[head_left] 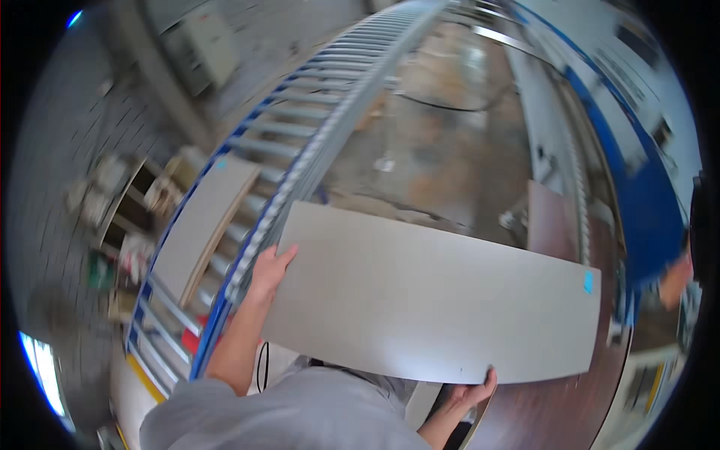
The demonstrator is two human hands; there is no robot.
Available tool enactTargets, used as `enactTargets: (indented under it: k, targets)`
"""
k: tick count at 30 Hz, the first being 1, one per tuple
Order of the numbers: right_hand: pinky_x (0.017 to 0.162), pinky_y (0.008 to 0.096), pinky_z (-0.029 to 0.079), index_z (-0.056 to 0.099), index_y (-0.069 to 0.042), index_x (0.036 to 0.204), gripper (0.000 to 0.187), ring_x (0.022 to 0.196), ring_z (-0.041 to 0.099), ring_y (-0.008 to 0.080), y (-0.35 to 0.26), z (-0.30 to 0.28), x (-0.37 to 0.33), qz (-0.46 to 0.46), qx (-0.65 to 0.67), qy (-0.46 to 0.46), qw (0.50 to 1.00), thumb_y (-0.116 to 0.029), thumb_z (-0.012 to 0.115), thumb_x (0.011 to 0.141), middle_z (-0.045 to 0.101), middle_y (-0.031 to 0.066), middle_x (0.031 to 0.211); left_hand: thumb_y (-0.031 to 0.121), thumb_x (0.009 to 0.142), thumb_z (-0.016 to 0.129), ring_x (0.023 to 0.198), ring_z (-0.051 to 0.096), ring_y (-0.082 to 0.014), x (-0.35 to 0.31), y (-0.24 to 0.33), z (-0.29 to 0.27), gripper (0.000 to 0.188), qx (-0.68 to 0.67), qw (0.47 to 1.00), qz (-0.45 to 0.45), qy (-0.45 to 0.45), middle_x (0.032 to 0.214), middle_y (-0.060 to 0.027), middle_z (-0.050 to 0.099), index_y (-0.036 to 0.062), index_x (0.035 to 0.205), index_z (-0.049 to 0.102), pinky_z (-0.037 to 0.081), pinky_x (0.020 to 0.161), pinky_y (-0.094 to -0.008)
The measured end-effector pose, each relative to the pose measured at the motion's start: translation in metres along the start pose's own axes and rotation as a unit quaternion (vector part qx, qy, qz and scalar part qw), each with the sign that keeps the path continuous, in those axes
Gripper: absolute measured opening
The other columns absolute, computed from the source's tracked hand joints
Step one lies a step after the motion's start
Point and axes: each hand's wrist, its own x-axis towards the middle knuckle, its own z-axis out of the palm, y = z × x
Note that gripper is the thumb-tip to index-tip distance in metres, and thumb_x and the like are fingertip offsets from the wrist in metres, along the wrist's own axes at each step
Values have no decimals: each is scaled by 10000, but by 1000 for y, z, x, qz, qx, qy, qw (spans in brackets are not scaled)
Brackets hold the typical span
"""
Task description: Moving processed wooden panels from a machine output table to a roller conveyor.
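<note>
A long pale grey panel [435, 292] is held out in front of my body, with a small blue sticker [588, 282] near its right end. My left hand [271, 271] grips its left edge, the thumb lying over the top face. At the near edge, right of the middle, my right hand [472, 391] holds it with the thumb up against the edge and the fingers partly hidden underneath. On the roller conveyor [289, 112] to my left rest similar grey panels [206, 217], seemingly stacked, the top one with a blue sticker.
A reddish-brown surface [551, 420] lies under the panel's right end. Blue and white machinery [637, 202] runs along the right, where another person's hand [676, 281] shows at the edge. Left of the conveyor stands a shelf [127, 206] with blurred items. A grey cabinet [201, 49] stands farther back.
</note>
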Motion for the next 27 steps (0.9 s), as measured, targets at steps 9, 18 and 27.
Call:
enactTargets:
  k: [9, 18, 27]
  targets:
    - [933, 446, 429, 463, 29, 1233, 480, 1088, 530, 297, 57, 109, -48, 118, -86, -309, 940, -228, 503, 829, 547, 158, 1186, 323, 830, 654, 825, 602, -157, -107, -66, -153, 421, -179, 958, -108, 197, 936, -91, 644, -41, 1036, 607, 468, 748, -293]
    - [885, 409, 461, 493, 27, 1179, 431, 1030, 557, 275, 235, 192, -136, 191, -204, -358, 891, -202, 505, 814, 569, 144, 1118, 325, 791, 697, 767, 608, -166, -167, -184, -322, 429, -252, 871, -205, 368, 883, -87, 635, -37, 1004, 609, 481, 688, -293]
    - [872, 387, 463, 495, 12, 1160, 432, 1024, 555, 248, 490, 271, -281, 246, -317, -354, 845, -51, 560, 739, 562, 115, 1102, 375, 770, 706, 843, 612, -222, -137, -313, -514, 574, -231, 810, -305, 444, 989, -136, 626, -71, 1103, 564, 482, 739, -323]
